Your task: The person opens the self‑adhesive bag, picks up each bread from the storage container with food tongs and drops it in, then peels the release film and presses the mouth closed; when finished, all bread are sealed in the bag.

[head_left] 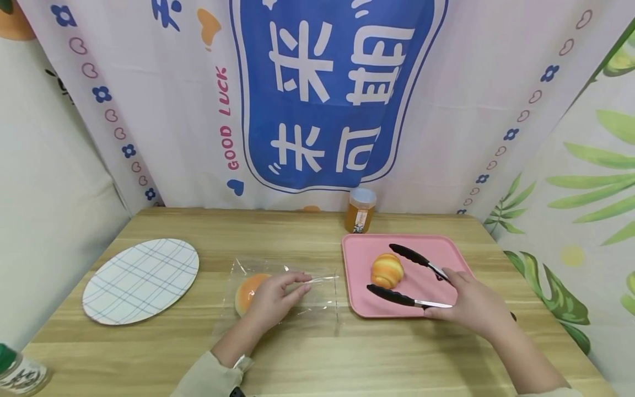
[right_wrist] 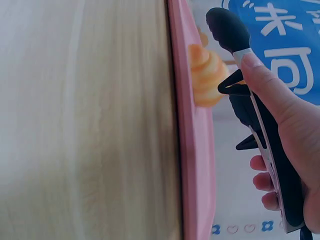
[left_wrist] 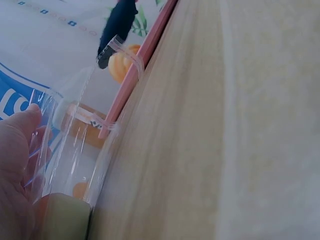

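Observation:
My left hand [head_left: 279,298] pinches the upper edge of a clear plastic bag [head_left: 317,300] between thumb and fingers. Inside the bag lies a round bun [head_left: 248,291] with an orange-brown top, partly covered by the hand. In my right hand [head_left: 468,302] is a pair of kitchen tongs [right_wrist: 265,125] with black tips, gripped along the metal arms. The tong tips stand apart on either side of a croissant-shaped roll [head_left: 387,271], which sits on a pink tray [head_left: 431,248]. In the head view a gap shows between the upper tip and the roll.
An oval checked plate [head_left: 141,281] lies at the left of the wooden table [head_left: 317,353]. A honey-coloured jar [head_left: 360,211] stands behind the tray. A green-capped shaker [head_left: 21,372] is at the near left corner. Printed cloth hangs behind and beside the table.

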Available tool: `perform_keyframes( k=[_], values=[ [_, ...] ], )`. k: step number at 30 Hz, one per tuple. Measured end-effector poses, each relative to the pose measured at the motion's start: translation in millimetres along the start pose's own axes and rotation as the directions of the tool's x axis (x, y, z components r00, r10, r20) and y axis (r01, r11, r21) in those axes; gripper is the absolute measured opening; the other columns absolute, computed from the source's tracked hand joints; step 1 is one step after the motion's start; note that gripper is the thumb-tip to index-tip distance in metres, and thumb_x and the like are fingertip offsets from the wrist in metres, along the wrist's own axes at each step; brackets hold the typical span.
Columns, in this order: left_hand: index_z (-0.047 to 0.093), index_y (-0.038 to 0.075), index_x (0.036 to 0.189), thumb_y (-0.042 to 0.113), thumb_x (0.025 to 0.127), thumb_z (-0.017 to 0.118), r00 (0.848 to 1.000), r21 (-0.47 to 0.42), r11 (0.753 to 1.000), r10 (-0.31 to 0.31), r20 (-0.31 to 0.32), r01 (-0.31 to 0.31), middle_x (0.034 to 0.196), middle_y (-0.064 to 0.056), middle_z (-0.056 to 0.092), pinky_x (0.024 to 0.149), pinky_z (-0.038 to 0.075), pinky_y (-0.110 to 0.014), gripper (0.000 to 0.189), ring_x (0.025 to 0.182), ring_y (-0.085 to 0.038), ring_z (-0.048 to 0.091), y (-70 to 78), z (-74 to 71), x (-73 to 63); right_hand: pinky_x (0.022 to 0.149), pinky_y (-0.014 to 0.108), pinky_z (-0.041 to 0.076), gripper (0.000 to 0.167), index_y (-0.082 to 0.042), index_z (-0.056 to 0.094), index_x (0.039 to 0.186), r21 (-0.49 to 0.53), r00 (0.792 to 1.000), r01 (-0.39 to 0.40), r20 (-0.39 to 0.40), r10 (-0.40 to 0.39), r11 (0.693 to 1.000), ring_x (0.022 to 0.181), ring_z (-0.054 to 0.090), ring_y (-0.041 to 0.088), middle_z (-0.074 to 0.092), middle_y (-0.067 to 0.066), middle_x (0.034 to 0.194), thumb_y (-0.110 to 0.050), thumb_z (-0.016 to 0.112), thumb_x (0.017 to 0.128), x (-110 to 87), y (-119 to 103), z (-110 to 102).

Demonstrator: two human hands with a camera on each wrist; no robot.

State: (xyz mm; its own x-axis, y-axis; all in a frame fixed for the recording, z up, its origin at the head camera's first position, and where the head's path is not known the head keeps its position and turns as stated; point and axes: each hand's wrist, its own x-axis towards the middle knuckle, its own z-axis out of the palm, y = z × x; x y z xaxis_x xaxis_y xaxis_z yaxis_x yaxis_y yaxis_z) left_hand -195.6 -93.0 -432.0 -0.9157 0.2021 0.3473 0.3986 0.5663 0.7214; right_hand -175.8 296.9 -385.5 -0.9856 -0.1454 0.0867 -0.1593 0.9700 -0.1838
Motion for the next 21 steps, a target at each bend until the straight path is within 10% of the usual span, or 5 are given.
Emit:
perform_keyframes(
  k=[21],
  values=[
    [0.074, 0.013, 0.103, 0.023, 0.090, 0.071, 1.000, -0.008, 1.000, 0.011, 0.006, -0.011, 0.113, -0.003, 0.074, 0.103, 0.051, -0.047, 0.017, 0.113, -0.026, 0.067, -1.7, -0.7, -0.5, 0.083, 0.059, 0.052, 0.097, -0.005, 0.056, 0.133, 0.029, 0.999, -0.001, 0.049, 0.000, 1.000, 0.109, 0.063, 0.042, 0.063, 0.022, 0.126, -0.073, 0.074, 0.066, 11.0, 22.2, 13.6]
  ],
)
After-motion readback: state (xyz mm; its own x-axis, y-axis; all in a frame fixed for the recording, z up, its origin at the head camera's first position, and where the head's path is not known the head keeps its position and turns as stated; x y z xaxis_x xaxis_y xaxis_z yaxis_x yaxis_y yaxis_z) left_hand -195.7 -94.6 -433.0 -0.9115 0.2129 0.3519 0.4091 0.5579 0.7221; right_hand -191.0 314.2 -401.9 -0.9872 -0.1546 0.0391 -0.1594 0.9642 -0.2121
